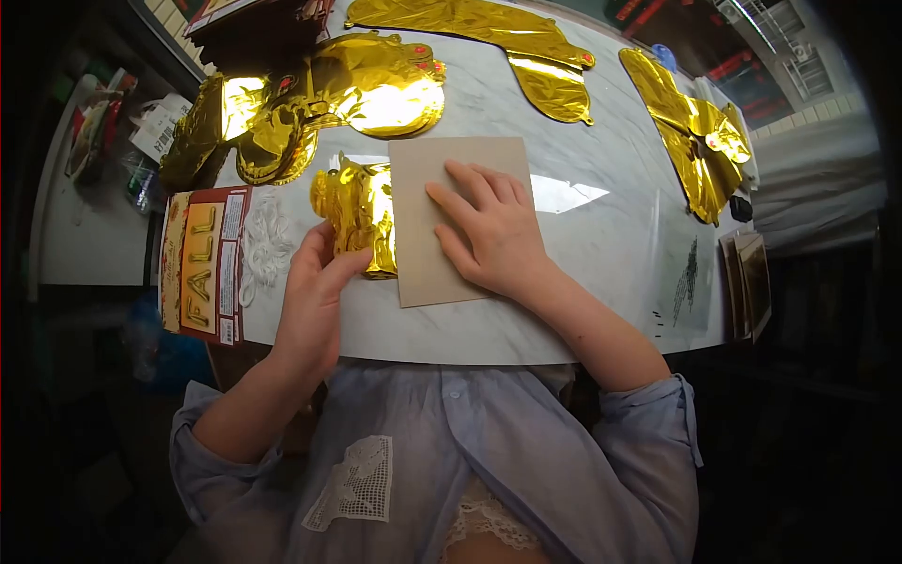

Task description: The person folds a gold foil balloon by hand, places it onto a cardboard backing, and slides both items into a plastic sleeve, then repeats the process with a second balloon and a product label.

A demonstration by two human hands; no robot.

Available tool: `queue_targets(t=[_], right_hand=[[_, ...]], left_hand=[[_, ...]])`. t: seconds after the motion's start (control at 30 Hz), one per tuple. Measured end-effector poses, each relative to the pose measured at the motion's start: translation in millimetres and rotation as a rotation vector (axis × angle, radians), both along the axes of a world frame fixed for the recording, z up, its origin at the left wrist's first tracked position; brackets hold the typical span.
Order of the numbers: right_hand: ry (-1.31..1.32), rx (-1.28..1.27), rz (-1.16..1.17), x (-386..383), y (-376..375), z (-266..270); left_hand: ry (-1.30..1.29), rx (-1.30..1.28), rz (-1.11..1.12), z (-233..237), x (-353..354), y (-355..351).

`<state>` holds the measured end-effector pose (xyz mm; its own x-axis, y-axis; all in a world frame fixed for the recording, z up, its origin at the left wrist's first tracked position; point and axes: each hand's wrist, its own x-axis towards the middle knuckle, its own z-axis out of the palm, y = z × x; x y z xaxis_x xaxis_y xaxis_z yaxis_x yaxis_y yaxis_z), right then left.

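A plain grey-brown card (418, 226) lies on the marble-patterned table (583, 310) in front of me. My right hand (489, 226) rests flat on the card with its fingers spread. Gold foil (381, 211), folded and crinkled, sticks out from the card's left edge; how far it runs under the card is hidden. My left hand (319, 282) grips the lower left part of this foil between thumb and fingers.
Stacked gold foil balloons (395, 94) lie at the back left, others (554, 85) at the back and right. Printed FALL packages (202, 268) and white string (266, 244) sit at the left. Small black pieces (689, 282) and upright cards (750, 282) are at the right.
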<state>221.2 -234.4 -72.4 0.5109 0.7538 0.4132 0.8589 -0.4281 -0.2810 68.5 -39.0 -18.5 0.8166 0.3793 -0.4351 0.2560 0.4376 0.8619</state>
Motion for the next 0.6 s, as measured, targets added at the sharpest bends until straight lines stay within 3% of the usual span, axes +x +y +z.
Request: queue_targets(t=[0.07, 0.17, 0.3, 0.37, 0.47, 0.6], right_hand=[[-0.007, -0.019, 0.004, -0.6, -0.1, 0.6], [0.023, -0.002, 0.014, -1.3, 1.0, 0.1], [0.027, -0.005, 0.008, -3.2, -0.3, 2.3], [0.021, -0.002, 0.014, -3.2, -0.6, 2.5], [0.022, -0.009, 0.013, -3.6, -1.8, 2.2], [0.028, -0.003, 0.004, -3.5, -1.7, 0.4]], left_hand=[[0.032, 0.099, 0.034, -13.5, -2.3, 4.8], [-0.051, -0.019, 0.063, 4.6, 2.6, 1.4], [0.016, 0.051, 0.087, -2.8, 5.6, 11.5], [0.084, -0.040, 0.030, -19.7, 6.6, 29.2], [0.101, -0.002, -0.135, -4.3, 19.6, 31.5], [0.102, 0.331, -0.182, 2.0, 25.4, 20.3]])
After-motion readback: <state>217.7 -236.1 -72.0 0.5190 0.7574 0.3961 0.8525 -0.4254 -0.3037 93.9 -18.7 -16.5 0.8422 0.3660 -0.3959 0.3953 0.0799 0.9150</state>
